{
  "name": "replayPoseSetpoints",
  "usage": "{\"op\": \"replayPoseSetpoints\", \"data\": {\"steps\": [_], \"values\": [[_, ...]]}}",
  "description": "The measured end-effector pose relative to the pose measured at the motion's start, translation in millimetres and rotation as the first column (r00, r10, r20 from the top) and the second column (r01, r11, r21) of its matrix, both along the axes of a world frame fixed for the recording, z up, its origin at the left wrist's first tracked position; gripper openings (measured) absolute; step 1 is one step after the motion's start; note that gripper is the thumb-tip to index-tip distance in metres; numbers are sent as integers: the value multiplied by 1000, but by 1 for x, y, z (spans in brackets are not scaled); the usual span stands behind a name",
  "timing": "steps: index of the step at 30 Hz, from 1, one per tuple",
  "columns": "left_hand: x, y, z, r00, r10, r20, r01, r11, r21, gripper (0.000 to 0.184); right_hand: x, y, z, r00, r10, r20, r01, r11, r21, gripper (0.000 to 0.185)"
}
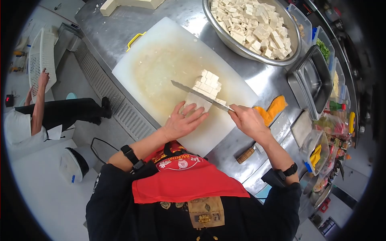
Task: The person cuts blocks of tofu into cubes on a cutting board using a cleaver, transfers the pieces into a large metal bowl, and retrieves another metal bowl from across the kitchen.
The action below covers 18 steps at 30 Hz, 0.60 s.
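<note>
My right hand is wrapped round the handle of a kitchen knife. The blade lies across a block of tofu on a white cutting board. Beyond the blade, the tofu is cut into small cubes, standing close together. On the near side, an uncut tofu piece sits under the fingers of my left hand. Those fingers are slightly spread and rest on the tofu, holding it next to the blade. The knife's lower edge is partly hidden by the tofu.
A large metal bowl of tofu cubes stands at the top right. Uncut tofu lies at the back. An orange cloth and a wooden handle are right of the board. Metal trays stand farther right. Another person works at left.
</note>
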<state>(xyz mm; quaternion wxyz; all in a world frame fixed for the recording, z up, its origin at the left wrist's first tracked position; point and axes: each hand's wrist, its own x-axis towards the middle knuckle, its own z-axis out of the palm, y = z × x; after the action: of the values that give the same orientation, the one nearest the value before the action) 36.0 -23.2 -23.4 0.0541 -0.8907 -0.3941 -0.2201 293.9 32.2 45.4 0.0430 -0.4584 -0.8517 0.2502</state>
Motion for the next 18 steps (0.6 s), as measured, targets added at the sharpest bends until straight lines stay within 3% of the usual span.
{"op": "replayPoseSetpoints", "data": {"steps": [6, 18], "values": [[1, -4, -1, 1000, 15, -26, -16, 1000, -17, 54, 10, -5, 38, 989, 3, -149, 3, 999, 42, 15], [0, -6, -3, 998, 19, -61, -23, 997, -69, 58, 6, -14, 37, 997, 65, -35, -64, 998, 26, 17]]}}
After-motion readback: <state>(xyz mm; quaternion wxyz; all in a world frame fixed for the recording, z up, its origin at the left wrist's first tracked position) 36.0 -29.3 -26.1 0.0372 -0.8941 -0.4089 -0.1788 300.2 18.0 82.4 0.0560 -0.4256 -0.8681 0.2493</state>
